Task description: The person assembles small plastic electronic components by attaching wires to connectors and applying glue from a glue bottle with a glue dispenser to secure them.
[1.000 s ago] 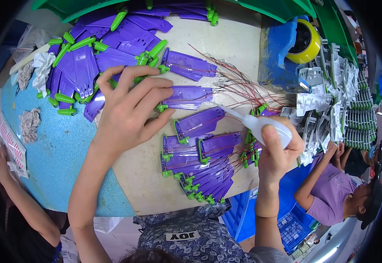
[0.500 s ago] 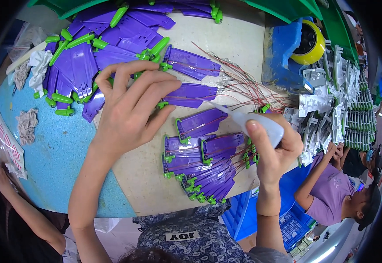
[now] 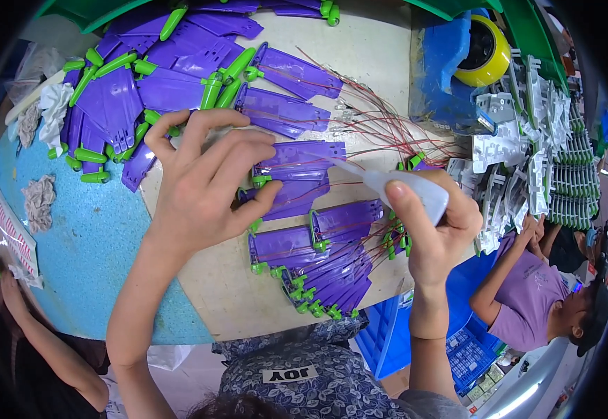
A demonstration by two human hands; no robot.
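My left hand is closed at the left end of a purple plastic panel with a green clip. Its fingers and thumb hide part of that end, and another purple panel lies partly under it. In my right hand is a translucent white squeeze bottle with a thin nozzle. The nozzle points left over the panel; whether its tip touches cannot be made out. Two more wired purple panels lie just beyond. Thin red and dark wires run right from the panels.
Overlapping wired panels lie at the near edge. A heap of purple and green parts fills the far left. On the right are a yellow tape roll in a blue holder and stacked grey-white parts. Other people sit at both sides.
My left hand has shifted from one panel to a nearer one. The earlier panel now lies farther away. My right hand still holds the bottle, its nozzle now over the nearer panel.
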